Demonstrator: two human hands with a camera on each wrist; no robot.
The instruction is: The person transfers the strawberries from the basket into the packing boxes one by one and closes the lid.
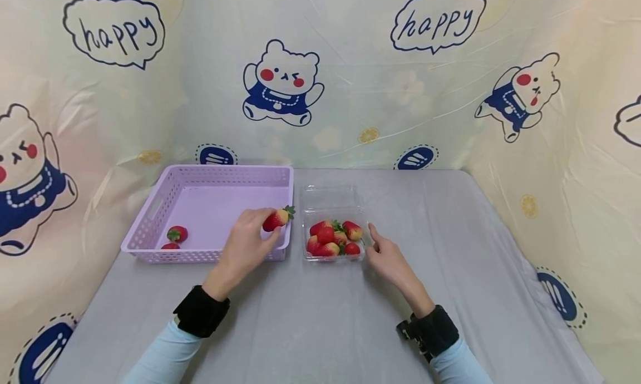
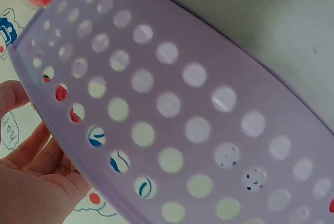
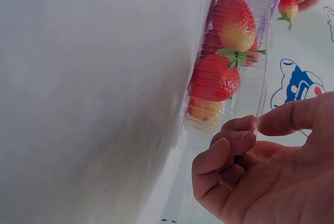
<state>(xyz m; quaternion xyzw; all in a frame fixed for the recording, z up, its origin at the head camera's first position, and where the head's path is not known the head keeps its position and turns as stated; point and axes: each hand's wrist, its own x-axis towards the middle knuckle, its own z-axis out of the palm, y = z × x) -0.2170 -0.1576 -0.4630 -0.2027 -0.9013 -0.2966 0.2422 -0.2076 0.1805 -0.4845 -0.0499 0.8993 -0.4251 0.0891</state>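
In the head view, my left hand [image 1: 246, 240] pinches a red and yellow strawberry [image 1: 276, 220] by its body, green leaves pointing right. It hangs over the right rim of a lilac basket [image 1: 225, 254]; the basket's perforated wall [image 2: 156, 83] hides part of that hand in the left wrist view. Two strawberries show in the basket's front left, one being a red strawberry [image 1: 177, 234]. My right hand [image 1: 390, 261] grips the right rim of a clear plastic box [image 1: 328, 197] between thumb and curled fingers, seen closely in the right wrist view. Several strawberries [image 1: 325, 235] fill the box's near half.
The box's clear lid [image 1: 328, 195] lies folded back at its far side. A grey cloth [image 1: 320, 323] covers the table. Behind and at both sides hangs a curtain [image 1: 350, 94] printed with bears. The basket and box stand close side by side.
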